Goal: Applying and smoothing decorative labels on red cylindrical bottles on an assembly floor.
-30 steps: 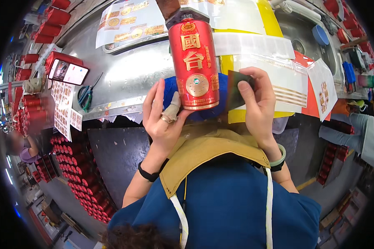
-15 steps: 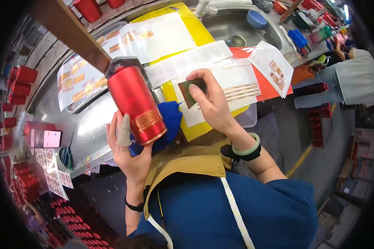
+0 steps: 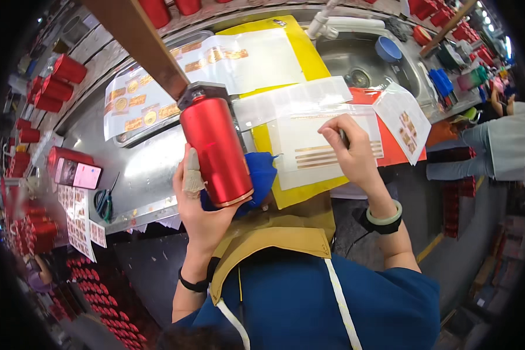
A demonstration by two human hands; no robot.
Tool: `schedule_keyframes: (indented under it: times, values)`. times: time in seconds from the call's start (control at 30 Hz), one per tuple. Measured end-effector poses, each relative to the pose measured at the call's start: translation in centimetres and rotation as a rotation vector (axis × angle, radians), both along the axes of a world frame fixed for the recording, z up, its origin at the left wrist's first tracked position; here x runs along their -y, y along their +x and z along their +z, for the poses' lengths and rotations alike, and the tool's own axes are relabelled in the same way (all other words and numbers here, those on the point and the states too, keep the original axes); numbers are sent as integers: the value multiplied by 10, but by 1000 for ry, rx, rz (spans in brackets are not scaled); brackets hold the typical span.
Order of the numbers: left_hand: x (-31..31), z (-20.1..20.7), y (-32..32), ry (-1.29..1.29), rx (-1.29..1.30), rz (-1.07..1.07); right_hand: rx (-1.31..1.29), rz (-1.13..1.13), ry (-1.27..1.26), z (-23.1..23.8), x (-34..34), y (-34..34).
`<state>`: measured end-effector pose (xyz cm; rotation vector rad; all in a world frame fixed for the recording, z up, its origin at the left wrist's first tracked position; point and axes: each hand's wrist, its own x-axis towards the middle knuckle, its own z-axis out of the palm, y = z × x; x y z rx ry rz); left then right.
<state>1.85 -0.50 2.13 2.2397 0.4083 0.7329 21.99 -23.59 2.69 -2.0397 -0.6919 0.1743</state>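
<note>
Red bottle (image 3: 217, 153), far side hidden, rests in the left hand (image 3: 203, 219).

Looks steeply down from head height, wide fisheye, close in, blue shirt (image 3: 332, 297) at 6 o'clock, steel counter (image 3: 149, 169) spanning 9 to 2.

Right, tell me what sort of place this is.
Probably a workshop or small factory floor: the left hand holds a red bottle over a metal counter, gold-patterned sheets lie close by, and many red containers stand in rows below.
</note>
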Motion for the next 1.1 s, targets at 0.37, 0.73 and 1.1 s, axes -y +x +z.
schedule_keyframes:
  times: [0.37,0.73,1.1]
  values:
    - [-7,-19,-3,-170,-10,6,189,131,-9,21,-35,18]
    - [-78,10,-17,-105,-128,-239,194,169,-26,29,-51,9]
    - [-160,-13,14,99,-320,-17,64,78,-74,6,-30,-9]
